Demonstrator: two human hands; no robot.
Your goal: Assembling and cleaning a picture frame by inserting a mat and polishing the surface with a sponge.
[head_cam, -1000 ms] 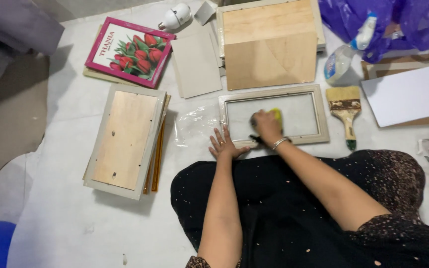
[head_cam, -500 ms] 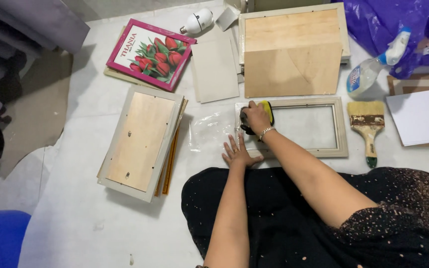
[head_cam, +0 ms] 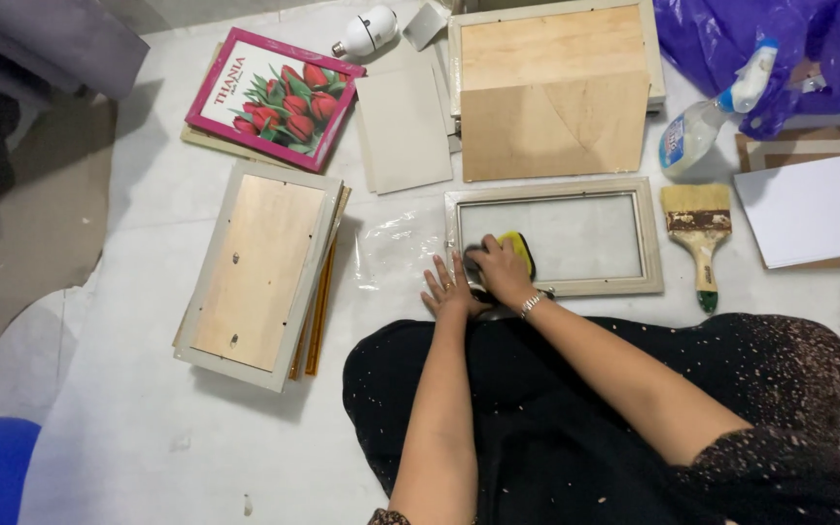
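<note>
A pale wooden picture frame [head_cam: 648, 233] with a glass pane lies flat on the floor in front of me. My right hand [head_cam: 500, 274] grips a yellow sponge [head_cam: 517, 247] and presses it on the pane's left part. My left hand [head_cam: 447, 289] rests flat, fingers spread, on the frame's lower left corner. A bracelet shows on my right wrist. My lap in dark speckled cloth fills the bottom of the view.
A paintbrush [head_cam: 698, 229] lies right of the frame, a spray bottle [head_cam: 707, 122] above it. Wooden backing boards [head_cam: 553, 92] sit behind. A stack of frames [head_cam: 261, 272] lies left, a tulip picture [head_cam: 274, 95] and a light bulb [head_cam: 368, 32] beyond. White sheet [head_cam: 814, 206] at right.
My right hand has slid the sponge from the pane's middle to its left and down toward the near edge. My left hand stays on the frame's corner. The camera view shifted.
</note>
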